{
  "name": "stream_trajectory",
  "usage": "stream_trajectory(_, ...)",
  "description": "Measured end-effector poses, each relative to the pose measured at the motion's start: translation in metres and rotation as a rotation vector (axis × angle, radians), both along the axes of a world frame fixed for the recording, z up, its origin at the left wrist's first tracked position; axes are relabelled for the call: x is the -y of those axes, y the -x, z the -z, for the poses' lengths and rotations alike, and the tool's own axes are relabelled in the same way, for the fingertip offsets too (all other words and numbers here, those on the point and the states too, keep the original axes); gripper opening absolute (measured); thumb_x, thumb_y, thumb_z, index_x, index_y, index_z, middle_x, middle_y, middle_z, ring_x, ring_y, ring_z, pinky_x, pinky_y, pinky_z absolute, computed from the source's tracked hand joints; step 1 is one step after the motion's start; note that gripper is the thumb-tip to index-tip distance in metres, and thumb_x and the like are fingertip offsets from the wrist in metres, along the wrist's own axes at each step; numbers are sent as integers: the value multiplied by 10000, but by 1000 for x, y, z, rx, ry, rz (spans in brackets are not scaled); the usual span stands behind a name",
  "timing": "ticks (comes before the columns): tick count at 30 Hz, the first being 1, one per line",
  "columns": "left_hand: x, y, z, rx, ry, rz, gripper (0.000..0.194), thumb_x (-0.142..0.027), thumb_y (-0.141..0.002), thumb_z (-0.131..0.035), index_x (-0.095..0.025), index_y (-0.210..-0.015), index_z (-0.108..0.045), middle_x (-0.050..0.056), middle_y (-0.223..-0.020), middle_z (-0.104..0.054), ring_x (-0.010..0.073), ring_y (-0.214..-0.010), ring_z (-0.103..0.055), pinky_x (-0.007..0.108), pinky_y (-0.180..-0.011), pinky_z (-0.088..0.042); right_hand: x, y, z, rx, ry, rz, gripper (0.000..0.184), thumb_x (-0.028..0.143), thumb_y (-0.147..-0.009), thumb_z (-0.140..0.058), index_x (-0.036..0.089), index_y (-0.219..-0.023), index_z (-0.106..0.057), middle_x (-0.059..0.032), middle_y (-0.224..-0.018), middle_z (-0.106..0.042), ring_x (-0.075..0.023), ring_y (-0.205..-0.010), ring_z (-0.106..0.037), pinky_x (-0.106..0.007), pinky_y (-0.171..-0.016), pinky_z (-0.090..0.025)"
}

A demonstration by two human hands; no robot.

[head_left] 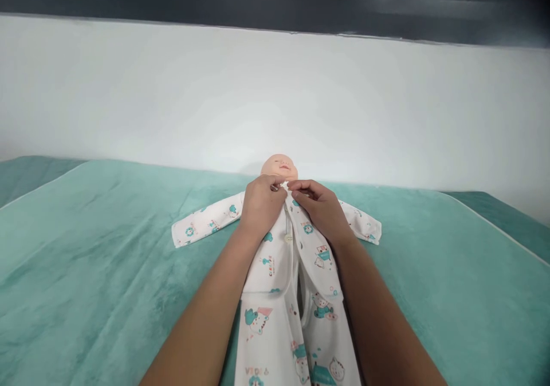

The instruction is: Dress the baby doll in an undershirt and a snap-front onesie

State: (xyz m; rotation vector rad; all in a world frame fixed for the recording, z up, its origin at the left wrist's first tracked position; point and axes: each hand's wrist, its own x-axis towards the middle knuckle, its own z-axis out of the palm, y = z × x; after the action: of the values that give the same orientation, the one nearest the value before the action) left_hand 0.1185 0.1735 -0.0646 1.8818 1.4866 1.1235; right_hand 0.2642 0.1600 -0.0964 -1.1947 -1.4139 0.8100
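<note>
Teal cover (107, 271) carries printed outfit (266, 277) up its middle, sleeves (208, 221) spread, lower front (324, 311) unclosed, left hand (262, 204) and right hand (323, 207) close together, seemingly pinching collar (285, 185) below doll's head (279, 166) near far edge, mid-chest button (289, 239) showing, can't tell if fastened
</note>
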Motion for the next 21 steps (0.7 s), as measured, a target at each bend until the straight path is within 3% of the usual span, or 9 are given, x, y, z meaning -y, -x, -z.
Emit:
stream_trajectory(7, 0, 2, 0, 58, 35, 80, 337, -123, -765, -499, -216, -944, -768, 16, -916, -762, 175, -841, -671, 264, -797, -485, 1, 1, -1, -20, 12, -13, 155, 286, -796, -608, 232, -914, -692, -14, -1111, -696, -184, -964, -623, -337, -883, -450)
stream_trajectory(12, 0, 1, -2, 109, 48, 71, 301, -109, -781, -508, -203, -900, -768, 34, -1070, -743, 175, -872, -669, 284, -864, -479, 1, 3, -4, -26, 4, -17, 157, 291, -796, -606, 227, -910, -691, -10, -1077, -696, -177, -947, -616, -334, -880, -445)
stream_trajectory(16, 1, 1, -2, 122, 61, 22, 256, -126, -776, -530, -178, -882, -758, 54, -915, -751, 184, -823, -655, 303, -852, -478, 1, 3, -4, -14, 18, 3, 158, 288, -784, -610, 228, -906, -690, -3, -1013, -695, -170, -897, -607, -323, -834, -444)
stream_trajectory(21, -2, 2, 0, 204, 132, 50, 203, -138, -750, -518, -155, -796, -715, 37, -765, -705, 166, -722, -613, 289, -777, -473, 2, 3, -4, 29, 51, 31, 178, 302, -788, -600, 241, -932, -685, 5, -929, -687, -161, -809, -589, -313, -756, -436)
